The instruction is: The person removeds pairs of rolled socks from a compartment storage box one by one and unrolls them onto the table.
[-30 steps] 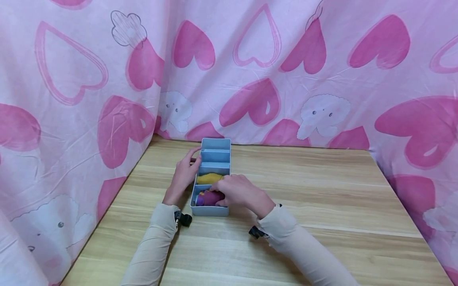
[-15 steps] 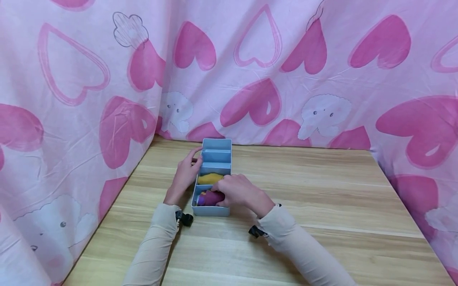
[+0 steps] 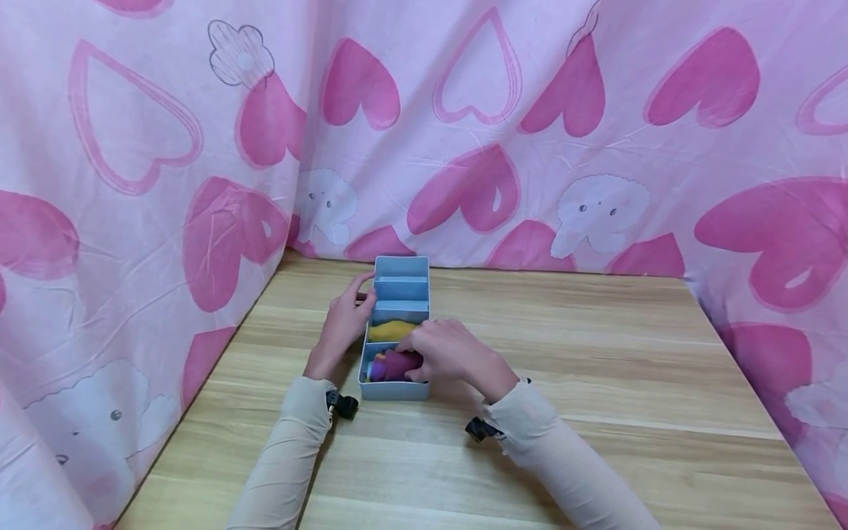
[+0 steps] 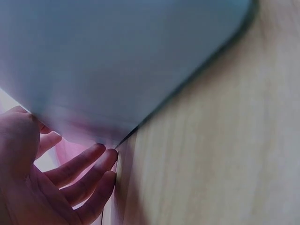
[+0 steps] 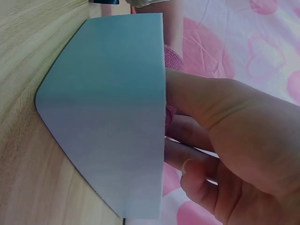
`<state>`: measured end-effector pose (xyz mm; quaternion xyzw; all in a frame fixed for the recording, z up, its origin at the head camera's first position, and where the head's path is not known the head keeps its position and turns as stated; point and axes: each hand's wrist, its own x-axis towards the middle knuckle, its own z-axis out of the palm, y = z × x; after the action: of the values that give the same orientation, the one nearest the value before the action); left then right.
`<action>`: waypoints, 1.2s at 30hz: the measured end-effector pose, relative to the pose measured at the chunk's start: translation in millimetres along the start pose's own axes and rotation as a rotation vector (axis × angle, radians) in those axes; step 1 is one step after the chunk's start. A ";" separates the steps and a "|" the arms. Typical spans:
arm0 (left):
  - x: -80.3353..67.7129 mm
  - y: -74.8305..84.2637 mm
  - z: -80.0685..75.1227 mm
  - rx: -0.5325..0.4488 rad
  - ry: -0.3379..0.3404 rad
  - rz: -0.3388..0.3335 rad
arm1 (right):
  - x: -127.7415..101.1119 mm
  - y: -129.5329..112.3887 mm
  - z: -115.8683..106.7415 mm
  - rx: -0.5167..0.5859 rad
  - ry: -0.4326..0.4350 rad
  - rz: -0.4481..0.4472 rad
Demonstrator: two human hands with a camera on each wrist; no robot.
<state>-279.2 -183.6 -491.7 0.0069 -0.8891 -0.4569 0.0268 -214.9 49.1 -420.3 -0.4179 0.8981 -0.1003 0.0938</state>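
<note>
Inside the blue box [image 3: 395,391], right fingers [image 3: 418,341] grip purple cloth [image 3: 396,366].

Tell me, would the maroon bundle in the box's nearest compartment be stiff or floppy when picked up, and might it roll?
The maroon bundle is probably floppy: its knitted-looking surface suggests soft fabric. It looks rolled, so it might loosen when lifted. Rolling away seems unlikely while the blue-grey box encloses its sides.

The pale blue box [image 3: 395,391], narrow and open-topped, stands upright on the worktop [image 3: 596,353], split crosswise into four compartments. A maroon knit bundle [image 3: 400,365], violet at its left end, lies crosswise in the nearest; a yellow bundle [image 3: 391,331] lies in the next.
</note>
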 end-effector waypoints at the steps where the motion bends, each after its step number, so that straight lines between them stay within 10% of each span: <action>1: 0.0 0.1 -0.1 -0.001 0.000 0.000 | -0.6 0.3 -0.5 0.003 0.006 -0.002; 36: 1.7 -5.9 -1.7 0.003 0.037 0.036 | -50.6 18.3 -38.9 0.216 0.233 0.062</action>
<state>-280.8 -188.5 -495.5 -0.0004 -0.8891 -0.4548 0.0513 -206.0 103.5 -383.4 -0.3632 0.8992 -0.2411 0.0365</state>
